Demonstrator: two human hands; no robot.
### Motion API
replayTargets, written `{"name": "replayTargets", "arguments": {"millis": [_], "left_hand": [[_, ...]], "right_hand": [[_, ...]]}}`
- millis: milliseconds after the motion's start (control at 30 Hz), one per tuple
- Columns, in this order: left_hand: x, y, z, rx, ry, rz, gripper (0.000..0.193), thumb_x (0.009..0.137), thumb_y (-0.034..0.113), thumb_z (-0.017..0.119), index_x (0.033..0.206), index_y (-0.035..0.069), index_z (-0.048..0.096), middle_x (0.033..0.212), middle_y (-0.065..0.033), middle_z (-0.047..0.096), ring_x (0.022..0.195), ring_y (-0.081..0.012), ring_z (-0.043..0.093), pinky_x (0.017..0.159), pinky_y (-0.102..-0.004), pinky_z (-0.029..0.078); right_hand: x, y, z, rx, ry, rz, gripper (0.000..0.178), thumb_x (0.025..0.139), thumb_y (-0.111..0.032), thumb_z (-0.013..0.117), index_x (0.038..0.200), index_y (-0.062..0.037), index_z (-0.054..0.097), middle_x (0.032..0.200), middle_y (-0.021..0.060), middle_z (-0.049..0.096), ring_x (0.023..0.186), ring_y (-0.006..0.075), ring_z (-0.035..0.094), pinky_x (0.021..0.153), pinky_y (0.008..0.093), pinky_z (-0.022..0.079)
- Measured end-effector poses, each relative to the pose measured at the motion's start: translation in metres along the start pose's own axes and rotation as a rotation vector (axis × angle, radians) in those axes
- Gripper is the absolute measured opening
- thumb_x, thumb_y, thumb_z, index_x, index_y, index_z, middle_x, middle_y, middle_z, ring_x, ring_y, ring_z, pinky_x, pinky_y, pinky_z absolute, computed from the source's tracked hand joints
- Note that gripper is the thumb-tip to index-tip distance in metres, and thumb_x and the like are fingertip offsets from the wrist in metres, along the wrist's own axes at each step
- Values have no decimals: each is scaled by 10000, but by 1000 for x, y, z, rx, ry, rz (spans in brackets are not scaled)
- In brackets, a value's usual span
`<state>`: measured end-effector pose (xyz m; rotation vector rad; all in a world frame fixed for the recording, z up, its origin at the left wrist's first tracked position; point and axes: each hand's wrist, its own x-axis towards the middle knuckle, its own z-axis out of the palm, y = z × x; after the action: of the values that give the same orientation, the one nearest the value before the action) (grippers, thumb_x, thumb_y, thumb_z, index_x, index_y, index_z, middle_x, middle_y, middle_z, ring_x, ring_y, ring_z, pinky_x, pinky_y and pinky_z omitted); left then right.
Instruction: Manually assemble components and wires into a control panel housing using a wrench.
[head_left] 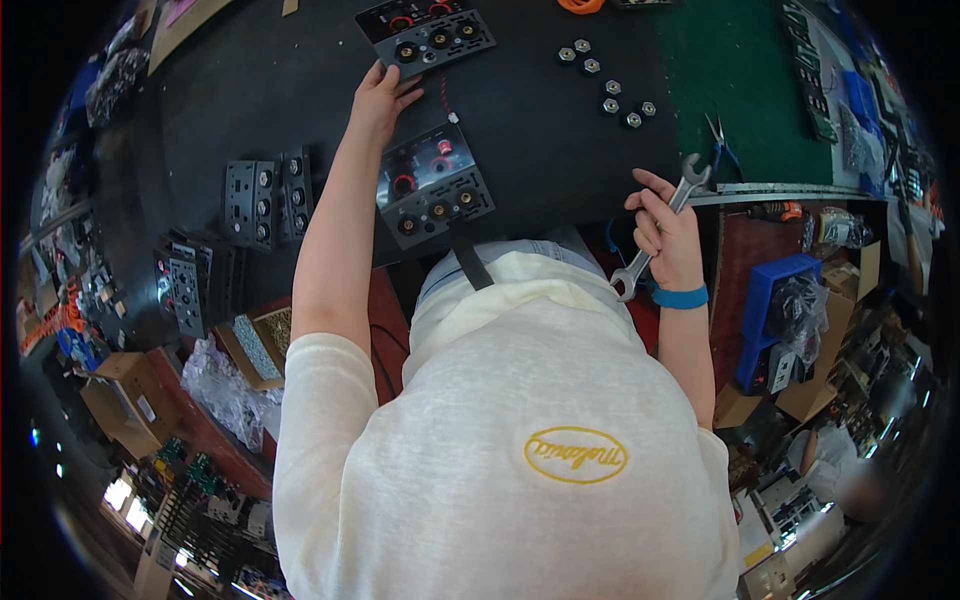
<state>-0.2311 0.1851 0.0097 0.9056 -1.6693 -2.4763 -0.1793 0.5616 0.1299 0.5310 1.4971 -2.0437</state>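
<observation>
At the far side of the dark table, my left hand (380,108) grips the near left corner of a grey bent metal panel (462,45), which carries brass-centred black fittings and red ring-shaped parts. Its other fingers are spread. A similar panel (430,190) lies nearer to me, and a twisted red-and-black wire with a white plug (453,118) runs between the two. Over the table's near edge at the right, my right hand (665,235) is closed around a silver double open-ended wrench (687,190), tilted with one jaw up and the other down by my waist.
Several dark round parts with silver hexagonal tops (611,88) stand at the back right. Blue-handled pliers (726,150) lie on the green mat (760,90). More grey panels (250,200) stand at the left. A blue bin (765,300) sits low at the right.
</observation>
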Motion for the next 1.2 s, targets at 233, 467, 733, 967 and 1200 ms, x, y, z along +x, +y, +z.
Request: {"name": "replayTargets", "arguments": {"millis": [233, 467, 733, 967, 1200], "left_hand": [[-76, -13, -50, 449, 272, -4, 398, 904, 303, 541, 1148, -11, 549, 995, -86, 612, 865, -156, 586, 713, -271, 492], [-173, -66, -73, 315, 408, -288, 361, 892, 321, 566, 1058, 1, 550, 944, -71, 614, 762, -148, 604, 663, -267, 467], [-188, -59, -67, 26, 258, -367, 364, 902, 309, 562, 1118, 15, 573, 971, -45, 630, 804, -108, 589, 705, -249, 457], [-185, -48, -42, -364, 33, -373, 211, 926, 174, 528, 1097, 58, 571, 1016, -36, 634, 930, -125, 612, 811, -282, 515], [-172, -65, -19, -356, -51, -432, 259, 937, 209, 507, 1157, 74, 530, 1079, -38, 611, 998, -150, 593, 853, -313, 503]], "right_hand": [[44, 44, 28, -738, -178, -14, 243, 860, -103, 535, 1047, 41, 591, 762, 80, 665, 679, 118, 589, 623, 243, 450], [98, 98, 71, -981, -409, -27, 281, 839, -165, 554, 1037, 25, 613, 850, 132, 670, 789, 208, 643, 743, 295, 483], [102, 107, 88, -794, -351, 363, 281, 843, -232, 602, 1018, -13, 617, 603, 1, 475, 419, 92, 394, 367, 261, 298], [92, 89, 74, -830, -366, 244, 270, 821, -236, 617, 944, 4, 627, 653, 37, 558, 511, 103, 486, 469, 264, 395], [95, 84, 53, -814, -245, 122, 265, 806, -194, 629, 954, 26, 633, 803, 104, 652, 717, 152, 595, 685, 291, 470]]}}
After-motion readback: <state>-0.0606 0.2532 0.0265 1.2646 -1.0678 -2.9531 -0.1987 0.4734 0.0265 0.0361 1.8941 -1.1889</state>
